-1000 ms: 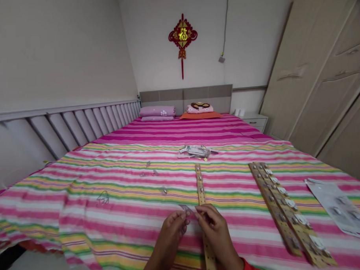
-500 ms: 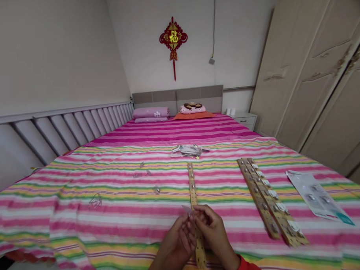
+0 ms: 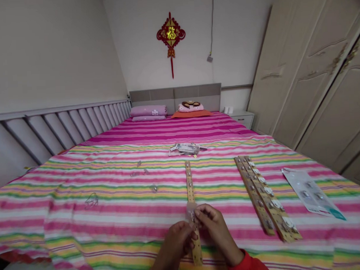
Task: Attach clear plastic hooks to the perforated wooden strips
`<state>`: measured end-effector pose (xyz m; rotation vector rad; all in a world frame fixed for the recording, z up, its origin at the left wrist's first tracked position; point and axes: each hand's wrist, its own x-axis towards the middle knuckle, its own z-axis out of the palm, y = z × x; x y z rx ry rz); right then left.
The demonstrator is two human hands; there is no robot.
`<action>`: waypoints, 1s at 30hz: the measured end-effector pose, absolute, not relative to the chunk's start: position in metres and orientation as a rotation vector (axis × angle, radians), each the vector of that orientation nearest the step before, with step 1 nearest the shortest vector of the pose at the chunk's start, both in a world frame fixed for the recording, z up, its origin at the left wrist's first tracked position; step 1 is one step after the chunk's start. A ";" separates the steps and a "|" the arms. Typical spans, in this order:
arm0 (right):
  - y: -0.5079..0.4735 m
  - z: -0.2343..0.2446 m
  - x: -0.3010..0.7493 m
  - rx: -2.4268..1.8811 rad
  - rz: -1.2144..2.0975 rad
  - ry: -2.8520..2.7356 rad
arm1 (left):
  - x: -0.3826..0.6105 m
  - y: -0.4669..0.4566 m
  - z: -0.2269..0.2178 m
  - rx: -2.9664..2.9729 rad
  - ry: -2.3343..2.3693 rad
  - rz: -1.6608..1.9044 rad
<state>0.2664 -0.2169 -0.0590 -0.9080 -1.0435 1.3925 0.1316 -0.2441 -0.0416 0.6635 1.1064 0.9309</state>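
Right hand (image 3: 212, 225) has fingers clamped on the small clear bag (image 3: 190, 209), held over the wooden strip (image 3: 197, 254); left hand (image 3: 178, 238) fingers pinch its lower edge. Two-sided grip probably keeps the limp bag steady.

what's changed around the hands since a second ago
The small clear piece, which stuck out left of the tan strip, has shifted right and now shows broader, overlapping the strip in view. The right hand still pinches it; the left hand has its fingertips near the lower edge. Otherwise, the strip and the paired strips on the right look unmoved.
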 end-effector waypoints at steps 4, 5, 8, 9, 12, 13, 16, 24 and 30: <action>-0.216 -0.062 0.268 -0.942 1.430 -0.991 | 0.123 -0.236 -0.053 1.068 1.197 1.219; -0.216 -0.063 0.268 -0.955 1.438 -0.987 | 0.122 -0.234 -0.055 1.102 1.187 1.239; -0.214 -0.067 0.268 -0.981 1.454 -0.989 | 0.120 -0.226 -0.060 1.145 1.184 1.185; -0.213 -0.068 0.269 -0.987 1.455 -0.992 | 0.120 -0.223 -0.062 1.145 1.204 1.187; -0.209 -0.071 0.271 -0.992 1.454 -1.000 | 0.121 -0.215 -0.068 1.108 1.279 1.248; -0.207 -0.071 0.272 -0.991 1.453 -1.001 | 0.122 -0.212 -0.069 1.088 1.278 1.256; -0.200 -0.073 0.274 -1.002 1.445 -0.993 | 0.125 -0.203 -0.071 1.042 1.208 1.234; -0.173 -0.086 0.270 -1.066 1.369 -0.824 | 0.133 -0.169 -0.080 0.991 1.272 1.211; -0.154 -0.093 0.268 -1.070 1.213 -0.954 | 0.132 -0.142 -0.089 1.031 1.315 1.151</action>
